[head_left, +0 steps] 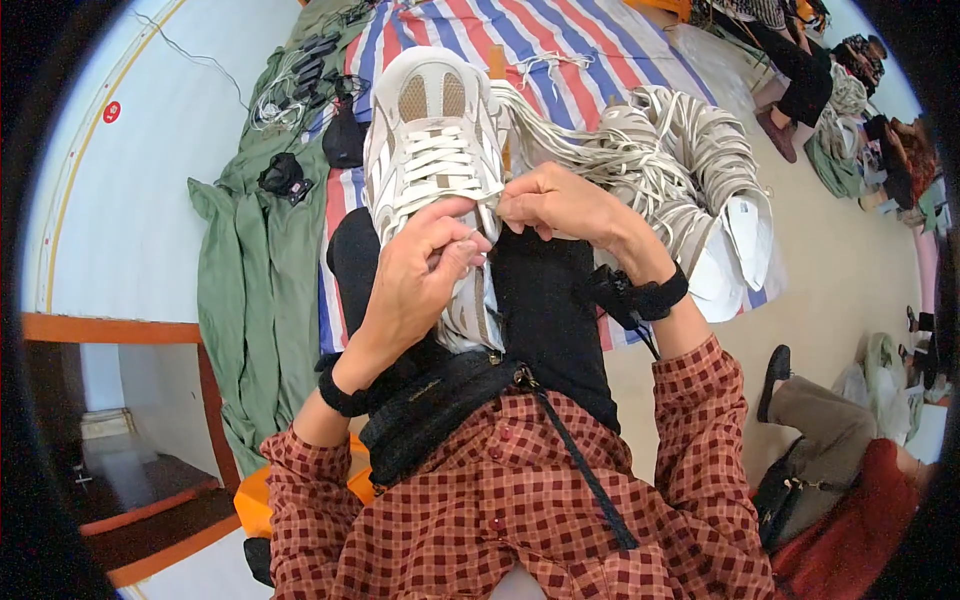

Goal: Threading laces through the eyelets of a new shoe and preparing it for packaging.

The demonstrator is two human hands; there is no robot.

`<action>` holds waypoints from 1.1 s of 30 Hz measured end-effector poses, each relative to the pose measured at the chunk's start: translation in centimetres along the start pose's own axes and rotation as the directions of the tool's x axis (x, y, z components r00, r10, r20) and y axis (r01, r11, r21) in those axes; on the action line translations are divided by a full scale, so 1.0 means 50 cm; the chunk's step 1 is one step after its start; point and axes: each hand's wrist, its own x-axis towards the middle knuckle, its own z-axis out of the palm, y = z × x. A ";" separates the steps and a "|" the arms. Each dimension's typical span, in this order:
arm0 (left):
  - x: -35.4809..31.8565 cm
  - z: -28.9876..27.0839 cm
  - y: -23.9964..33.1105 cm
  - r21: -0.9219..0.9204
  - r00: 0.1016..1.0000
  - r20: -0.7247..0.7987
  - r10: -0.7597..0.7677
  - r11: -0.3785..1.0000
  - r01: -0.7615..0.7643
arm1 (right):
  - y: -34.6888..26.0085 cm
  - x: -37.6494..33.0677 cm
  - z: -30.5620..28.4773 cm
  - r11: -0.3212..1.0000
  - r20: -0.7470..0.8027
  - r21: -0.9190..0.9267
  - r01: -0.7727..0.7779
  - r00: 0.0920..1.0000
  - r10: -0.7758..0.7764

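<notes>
**Shoe on lap, both hands at the lace**

- Shoe (435, 150): white and beige trainer, sole down on the person's lap, toe pointing far, heel near and hidden behind the left hand. Mesh toe panel visible; laces cross in rows up the front.
- Left hand (415, 285): laid over the near end of the shoe, fingers curled shut, thumb and forefinger pinching the lace (487, 222) at the top eyelets.
- Right hand (560, 205): just right of the shoe's top, fingers closed in a pinch on the same lace; fingertips nearly touching those of the left hand.
- Wristbands: a black band on each wrist; the right one (650, 295) carries a small black device with a hanging strap.
- Lace bundle (670, 160): large heap of cream laces, right of the shoe, resting on the sheet; strands run from it toward the shoe.
- Sheet (560, 50): red, white and blue striped, spread on the floor beyond the lap.
- Green cloth (255, 280): lies left of the sheet, with black items and cables on its far part.
- Bag (440, 405): black, strapped across the person's checked shirt (500, 510), near the shoe's heel.
- Other people: partly seen at the far right and near right edges.
</notes>
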 end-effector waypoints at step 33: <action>-0.039 -0.128 -0.065 0.597 0.838 -0.343 0.425 0.787 -0.155 | -0.083 0.014 0.181 0.820 -0.366 -0.521 0.239 0.805 -0.468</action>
